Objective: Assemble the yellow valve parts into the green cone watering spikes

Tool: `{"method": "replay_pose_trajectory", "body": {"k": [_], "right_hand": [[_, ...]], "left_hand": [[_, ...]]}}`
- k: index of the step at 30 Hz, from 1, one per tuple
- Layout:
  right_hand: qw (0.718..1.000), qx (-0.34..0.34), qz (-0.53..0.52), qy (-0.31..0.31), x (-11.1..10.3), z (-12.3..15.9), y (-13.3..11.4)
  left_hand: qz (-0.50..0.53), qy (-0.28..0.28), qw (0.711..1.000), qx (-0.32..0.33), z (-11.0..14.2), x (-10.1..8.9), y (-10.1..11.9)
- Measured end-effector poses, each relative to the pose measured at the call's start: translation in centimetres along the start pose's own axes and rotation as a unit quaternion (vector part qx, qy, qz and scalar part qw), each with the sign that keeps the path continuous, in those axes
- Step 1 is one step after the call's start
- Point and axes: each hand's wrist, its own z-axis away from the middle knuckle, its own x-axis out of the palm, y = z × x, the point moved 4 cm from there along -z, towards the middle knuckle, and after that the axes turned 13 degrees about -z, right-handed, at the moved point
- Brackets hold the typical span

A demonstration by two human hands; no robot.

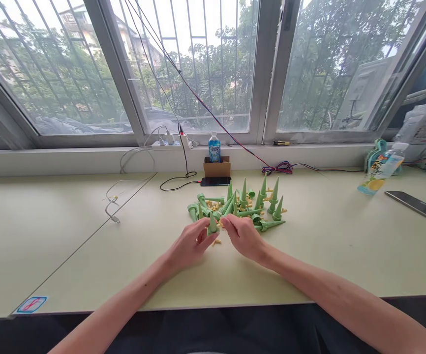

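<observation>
My left hand [194,238] is closed round a green plastic watering spike [212,225], its pointed end upward. Close beside it, my right hand [243,235] is pinched at the spike's side. A small yellow piece [220,223] shows by those fingertips, mostly hidden. Just beyond both hands lies a pile of similar green spikes [243,194], some upright and some on their sides. Small yellow valve pieces [270,199] are mixed among them or stick out from their sides. A loose yellow piece [216,242] lies on the table below my hands.
Behind the pile are a phone [216,181], a cardboard box [217,168] and a blue-labelled bottle [214,147]. A cable [113,216] lies on the left. A clear bottle [381,169] and another phone [417,205] are at right. The pale table [132,275] meets a windowsill.
</observation>
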Motion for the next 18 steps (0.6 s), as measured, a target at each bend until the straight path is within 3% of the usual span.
{"method": "replay_pose_trajectory", "body": {"k": [5,15,18], "right_hand": [[0.999,0.011,-0.032,0.007,-0.16,0.14,-0.25],[1.000,-0.016,-0.010,0.002,0.05,0.16,-0.83],[1.000,-0.007,0.008,0.005,0.08,0.08,-0.58]], "left_hand": [[-0.011,0.024,1.000,-0.015,0.00,-0.01,-0.23],[-0.014,-0.042,0.999,0.005,0.01,0.36,-0.17],[-0.013,-0.006,1.000,-0.010,-0.03,-0.11,-0.23]]}}
